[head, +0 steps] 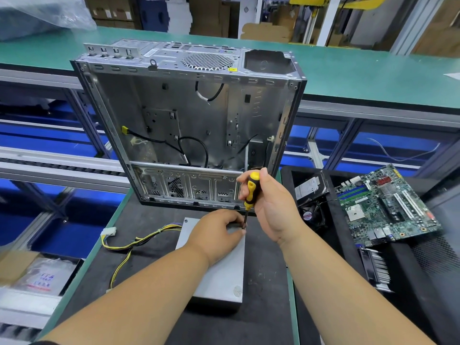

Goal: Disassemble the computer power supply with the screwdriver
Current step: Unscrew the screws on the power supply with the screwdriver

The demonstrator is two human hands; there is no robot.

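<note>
Behind a dark work mat (154, 257) on a green-edged bench stood an emptied silver computer case (189, 125), open side forward. On the mat lay the grey metal power supply box (224, 277), yellow-and-black cables (139, 242) trailing left. The left hand (216, 235) rested on its top, fingers curled at the shaft of a yellow-and-black screwdriver (250, 192), which the right hand (271, 207) gripped upright. A green motherboard (383, 207) lay to the right.
</note>
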